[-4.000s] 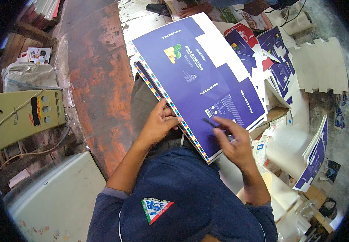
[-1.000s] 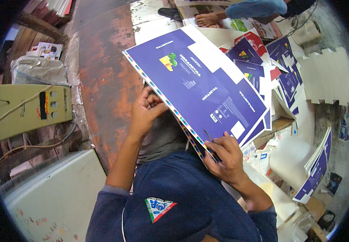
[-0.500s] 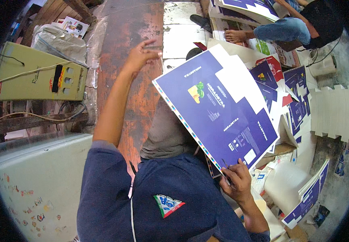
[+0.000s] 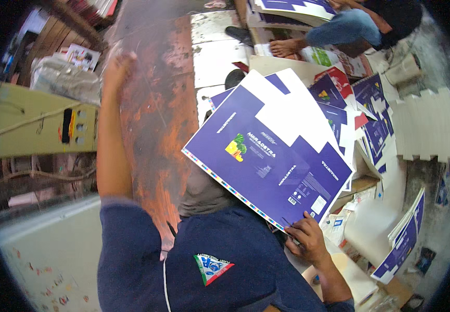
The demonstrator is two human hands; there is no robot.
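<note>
A large purple and white printed carton sheet lies slanted across my lap. It has stepped white areas, a vegetable picture and a strip of colour patches along its near left edge. At its near corner my right hand is closed, fingers on top of the sheet's edge. A thin dark thing shows by those fingertips, too small to name. Out to the far left, apart from the sheet, my left hand hovers over the worn red-brown floor. Motion smears its fingers.
Another person's bare foot and denim leg are at the far right, beside a stack of printed sheets. More purple sheets and a white notched stack lie to the right. A beige metal case stands left.
My left hand has swung away from the sheet toward the far left. The sheet has tilted flatter, and another sheet's edge now shows behind it. My right hand stays at its corner.
</note>
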